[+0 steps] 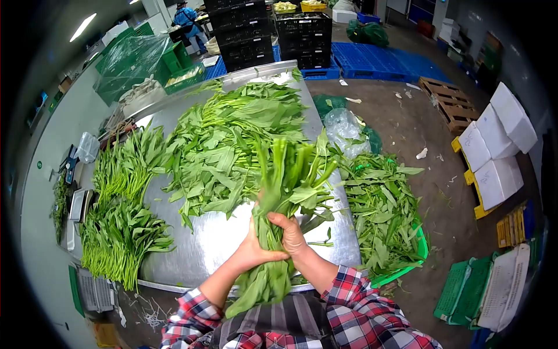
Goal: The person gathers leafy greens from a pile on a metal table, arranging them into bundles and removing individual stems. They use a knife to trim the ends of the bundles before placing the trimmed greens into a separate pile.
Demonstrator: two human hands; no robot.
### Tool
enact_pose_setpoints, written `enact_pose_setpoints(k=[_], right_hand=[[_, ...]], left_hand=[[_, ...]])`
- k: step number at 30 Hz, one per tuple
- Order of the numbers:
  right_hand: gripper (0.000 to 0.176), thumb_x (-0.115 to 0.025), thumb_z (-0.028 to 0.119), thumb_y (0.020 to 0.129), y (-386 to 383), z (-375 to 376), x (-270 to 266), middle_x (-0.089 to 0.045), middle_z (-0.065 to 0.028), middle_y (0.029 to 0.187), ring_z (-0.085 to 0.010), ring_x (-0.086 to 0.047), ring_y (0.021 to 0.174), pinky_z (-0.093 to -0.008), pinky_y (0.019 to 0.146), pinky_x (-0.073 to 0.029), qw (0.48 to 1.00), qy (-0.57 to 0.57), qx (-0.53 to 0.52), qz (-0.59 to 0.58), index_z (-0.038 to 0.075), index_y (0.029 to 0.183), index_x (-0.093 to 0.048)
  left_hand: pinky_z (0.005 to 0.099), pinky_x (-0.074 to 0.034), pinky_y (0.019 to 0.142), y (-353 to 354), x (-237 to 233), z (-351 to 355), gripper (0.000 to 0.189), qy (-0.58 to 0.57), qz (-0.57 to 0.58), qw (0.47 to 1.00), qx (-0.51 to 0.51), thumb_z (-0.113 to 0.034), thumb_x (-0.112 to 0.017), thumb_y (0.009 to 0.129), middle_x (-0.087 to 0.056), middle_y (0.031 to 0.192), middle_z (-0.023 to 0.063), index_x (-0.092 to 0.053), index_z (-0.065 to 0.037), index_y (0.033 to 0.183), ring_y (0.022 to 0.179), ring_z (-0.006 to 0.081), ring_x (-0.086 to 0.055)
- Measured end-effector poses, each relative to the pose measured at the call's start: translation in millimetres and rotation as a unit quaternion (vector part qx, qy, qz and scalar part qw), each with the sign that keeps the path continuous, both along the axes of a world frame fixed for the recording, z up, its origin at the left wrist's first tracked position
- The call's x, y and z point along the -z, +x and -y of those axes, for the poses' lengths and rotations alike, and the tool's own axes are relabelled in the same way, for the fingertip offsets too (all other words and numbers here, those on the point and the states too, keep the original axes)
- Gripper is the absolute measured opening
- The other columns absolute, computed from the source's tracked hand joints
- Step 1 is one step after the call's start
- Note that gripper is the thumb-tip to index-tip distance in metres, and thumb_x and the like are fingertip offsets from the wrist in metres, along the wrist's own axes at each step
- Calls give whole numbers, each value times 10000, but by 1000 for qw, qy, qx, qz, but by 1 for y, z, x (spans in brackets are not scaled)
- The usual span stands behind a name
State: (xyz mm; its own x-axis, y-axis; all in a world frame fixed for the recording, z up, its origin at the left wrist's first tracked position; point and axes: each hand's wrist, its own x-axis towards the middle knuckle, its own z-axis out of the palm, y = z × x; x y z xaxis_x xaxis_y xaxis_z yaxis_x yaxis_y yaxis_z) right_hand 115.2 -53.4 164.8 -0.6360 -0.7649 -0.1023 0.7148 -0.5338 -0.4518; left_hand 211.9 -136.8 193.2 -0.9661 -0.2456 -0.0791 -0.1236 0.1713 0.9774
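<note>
Watching remotely, I see the left hand and right hand wrapped around a long, leafy green vegetable bunch, stems pointing up, above the near part of a shiny grey metal table. Beyond lies a broad heap of green leafy stalks; a bright green plastic basket, leaf-filled, sits beside the table's right edge.

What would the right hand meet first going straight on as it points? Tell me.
The bunch of greens it grips: the right hand points forward and leftward into it. Beyond, possibly the left hand, then the leafy pile ahead; depth is unclear.
</note>
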Motion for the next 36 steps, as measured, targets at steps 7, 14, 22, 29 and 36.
enact_pose_setpoints(k=[7,14,22,29,36], right_hand=[[501,-645,175,775,-56,-56,49,-524,-70,1165,-189,-455,1103,-344,971,-327,980,90,-32,-176,43,1216,-448],[260,-593,86,827,-64,-101,64,-590,-80,943,-150,-595,867,-273,759,-475,798,406,74,-438,39,1081,-567],[231,-625,127,813,-78,-103,59,-619,-89,844,-169,-604,778,-291,689,-472,721,450,31,-526,9,1007,-586],[248,-677,259,752,-74,-77,-7,-588,-111,837,-279,-543,819,-364,744,-435,541,334,205,-744,21,783,-614],[145,-604,152,758,-26,-11,1,-631,-117,864,-284,-587,849,-407,796,-448,575,317,79,-750,42,845,-642]], left_hand=[[339,-449,863,17,-16,24,709,-289,-65,945,-140,-77,-706,669,-568,1140,133,-363,7,1283,982,240,-578],[417,-469,617,29,3,81,821,-549,126,821,89,-17,-640,593,-503,837,167,-382,-243,1339,734,367,-551],[385,-441,575,25,-13,113,663,-669,-14,742,34,-5,-588,589,-472,745,108,-535,-219,1214,656,298,-517],[374,-426,617,39,-23,99,706,-697,-61,715,5,-44,-620,589,-502,877,131,-503,-204,1267,693,287,-508],[468,-421,850,35,-35,83,542,-736,-125,663,63,-107,-549,731,-515,1016,169,-500,-224,1258,807,289,-522]])
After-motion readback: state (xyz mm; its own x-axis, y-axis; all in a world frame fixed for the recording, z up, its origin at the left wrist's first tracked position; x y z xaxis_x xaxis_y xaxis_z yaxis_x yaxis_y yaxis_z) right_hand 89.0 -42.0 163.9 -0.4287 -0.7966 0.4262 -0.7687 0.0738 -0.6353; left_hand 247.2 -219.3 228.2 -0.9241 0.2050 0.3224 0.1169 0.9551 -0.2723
